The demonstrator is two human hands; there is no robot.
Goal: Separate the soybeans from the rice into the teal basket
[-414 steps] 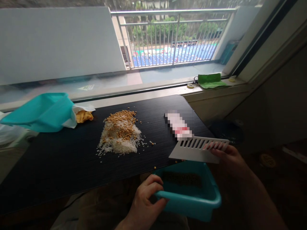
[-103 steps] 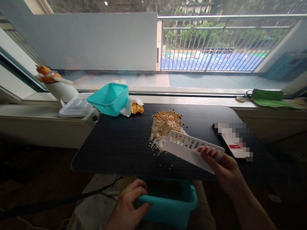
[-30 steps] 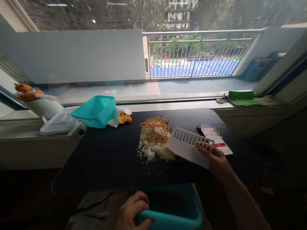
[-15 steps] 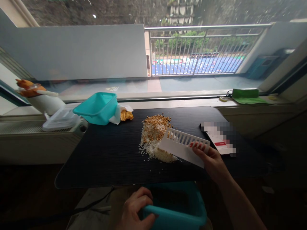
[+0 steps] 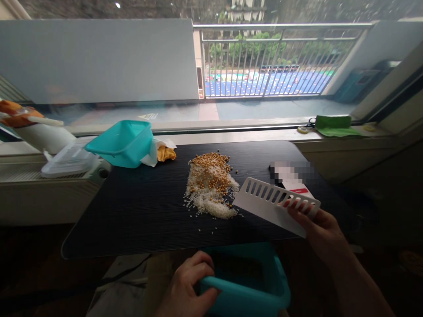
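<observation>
My right hand (image 5: 322, 229) grips a white slotted plastic scraper (image 5: 269, 208), its blade tilted just right of a pile of white rice and yellow beans (image 5: 211, 185) on the black tabletop (image 5: 145, 211). The scraper's left corner is close to the pile's right edge. Below the table's near edge, my left hand (image 5: 191, 286) is closed on the rim of a teal plastic bin (image 5: 246, 299). The bin's inside is dark and shows a layer of small grains.
A second teal bin (image 5: 120, 143) sits tilted at the table's far left beside a white wrapper with an orange item (image 5: 165, 153). A clear lidded container (image 5: 68, 159) and a white cup lie further left. A blurred card (image 5: 291, 178) lies at right; green cloth (image 5: 333, 125) on the sill.
The scraper has pulled back to the right, off the pile, where half a second ago it lay over the pile's right side. The camera has shifted slightly; my left hand keeps hold of the bin.
</observation>
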